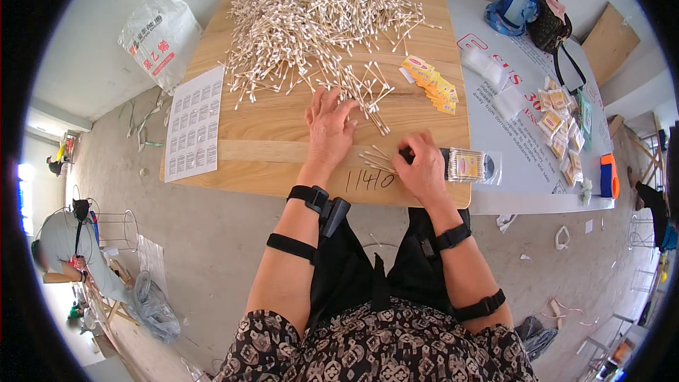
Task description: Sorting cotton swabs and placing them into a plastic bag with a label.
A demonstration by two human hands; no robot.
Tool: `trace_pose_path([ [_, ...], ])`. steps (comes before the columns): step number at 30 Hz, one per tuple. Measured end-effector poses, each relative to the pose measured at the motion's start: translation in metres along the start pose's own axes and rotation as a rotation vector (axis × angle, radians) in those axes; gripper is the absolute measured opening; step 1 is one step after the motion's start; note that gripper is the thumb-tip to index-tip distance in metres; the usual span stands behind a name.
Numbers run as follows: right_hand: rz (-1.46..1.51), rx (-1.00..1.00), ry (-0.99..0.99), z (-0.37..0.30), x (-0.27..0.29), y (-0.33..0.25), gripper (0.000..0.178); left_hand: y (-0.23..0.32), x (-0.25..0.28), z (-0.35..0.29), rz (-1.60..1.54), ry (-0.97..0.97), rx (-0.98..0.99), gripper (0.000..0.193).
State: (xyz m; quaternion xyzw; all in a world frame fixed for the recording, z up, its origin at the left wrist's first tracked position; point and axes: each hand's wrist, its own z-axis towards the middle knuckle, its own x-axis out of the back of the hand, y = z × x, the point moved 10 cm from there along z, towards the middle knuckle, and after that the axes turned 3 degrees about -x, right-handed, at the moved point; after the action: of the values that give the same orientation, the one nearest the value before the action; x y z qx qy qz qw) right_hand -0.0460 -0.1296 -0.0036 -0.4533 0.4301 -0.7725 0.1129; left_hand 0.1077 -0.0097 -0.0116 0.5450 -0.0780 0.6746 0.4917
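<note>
A large heap of cotton swabs [311, 18] with pale sticks and white tips covers the far part of the wooden table. My left hand [330, 127] reaches to the heap's near edge, fingers apart, fingertips touching loose swabs. Closer to me, my right hand [424, 170] is curled, with a small fan of cotton swabs [377, 160] poking out on its left side. Something black shows beneath and behind its fingers; its shape is mostly hidden. Just to the right lies a clear packet of cotton swabs [467, 165] with a yellow label, at the table's right edge.
Yellow cards [433, 85] lie fanned out right of the heap; a printed label sheet [196, 126] lies at the left edge. On the grey side surface are filled packets [555, 124], an orange-and-blue tape dispenser [610, 177] and bags [544, 18]. Another person [67, 240] bends over at far left.
</note>
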Motion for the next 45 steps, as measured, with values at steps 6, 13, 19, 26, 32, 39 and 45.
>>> trace_pose_path([
  [6, -0.142, -0.047, 0.059, 0.035, -0.017, -0.003, 0.026, 0.026, -0.005, -0.007, -0.039, -0.02, -0.093, 0.053],
  [13, -0.317, 0.015, 0.099, 0.049, -0.033, -0.005, 0.018, 0.027, -0.025, 0.003, 0.107, -0.191, -0.118, 0.047],
  [19, -0.183, -0.049, -0.021, 0.047, -0.023, 0.008, 0.008, 0.008, -0.031, 0.016, 0.095, -0.226, -0.057, 0.048],
  [26, -0.108, -0.067, -0.243, 0.042, -0.023, 0.019, 0.01, 0.005, -0.024, 0.014, 0.076, -0.162, -0.093, 0.051],
  [32, -0.203, 0.077, 0.046, 0.094, -0.012, 0.0, 0.015, 0.007, -0.021, 0.016, -0.013, -0.122, -0.093, 0.048],
  [39, -0.273, 0.055, -0.121, 0.093, -0.031, 0.023, 0.011, -0.001, -0.011, 0.016, -0.137, -0.034, -0.036, 0.049],
  [45, -0.17, 0.144, -0.225, 0.073, -0.022, 0.014, 0.011, -0.011, -0.006, 0.013, -0.138, 0.069, -0.05, 0.051],
])
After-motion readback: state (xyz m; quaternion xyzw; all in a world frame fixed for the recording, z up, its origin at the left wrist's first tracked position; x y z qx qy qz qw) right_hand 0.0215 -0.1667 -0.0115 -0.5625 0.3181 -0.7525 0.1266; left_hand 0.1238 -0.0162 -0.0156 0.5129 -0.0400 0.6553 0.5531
